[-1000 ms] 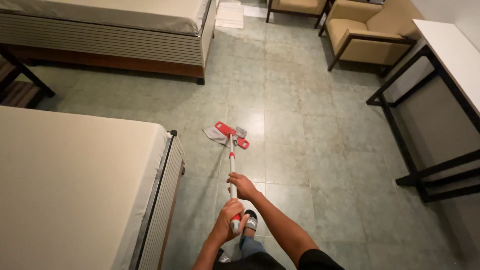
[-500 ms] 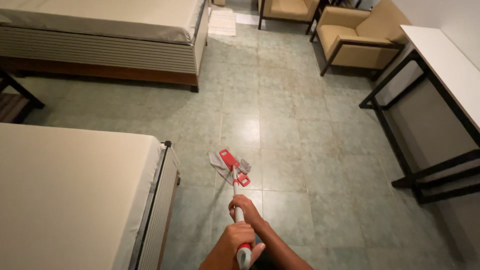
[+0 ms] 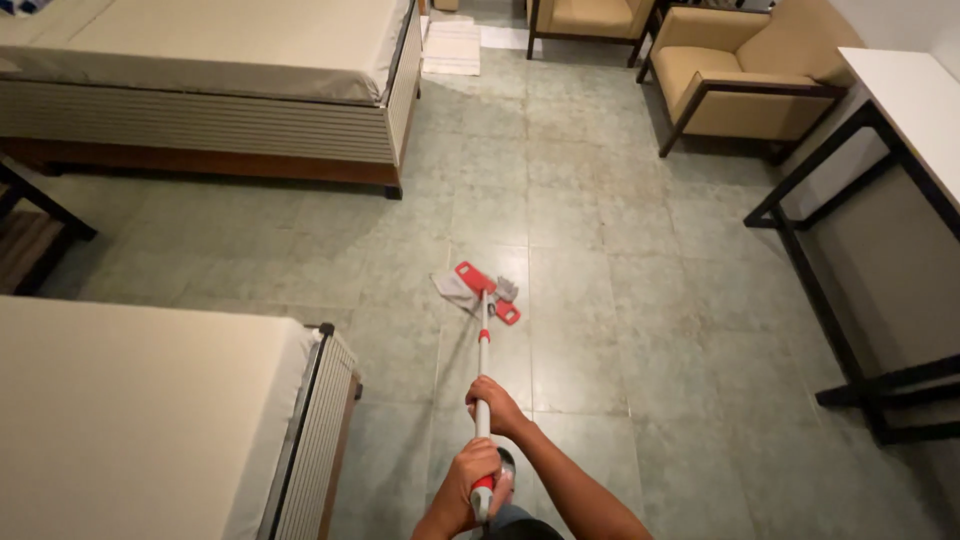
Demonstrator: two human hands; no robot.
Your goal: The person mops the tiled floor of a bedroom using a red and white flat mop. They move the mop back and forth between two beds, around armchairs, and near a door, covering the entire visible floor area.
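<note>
Both hands grip one flat mop (image 3: 483,330), and everything here sits around that mop. The right hand (image 3: 494,405) is wrapped tightly round the white handle partway up the shaft, fingers curled closed on it, while the left hand (image 3: 472,478) is clenched round the red grip at the handle's top end, nearest the camera. The shaft runs almost straight away from the person, and the red mop head (image 3: 487,292) lies flat on the green tiled floor (image 3: 620,250), turned at a slant, with a pale cloth pad showing under it on the left side. Left of the handle, close beside it, stands the corner of a bed (image 3: 130,410) with a cream cover and a ribbed pale base. Beyond the mop head and to its left, well apart, is a second bed (image 3: 220,70) of the same kind. Far beyond the head lies a white mat (image 3: 452,45) on the floor. To the right and farther off stands a tan armchair (image 3: 745,85) on a dark frame, and at the right edge a white-topped table (image 3: 905,100) on black legs.
</note>
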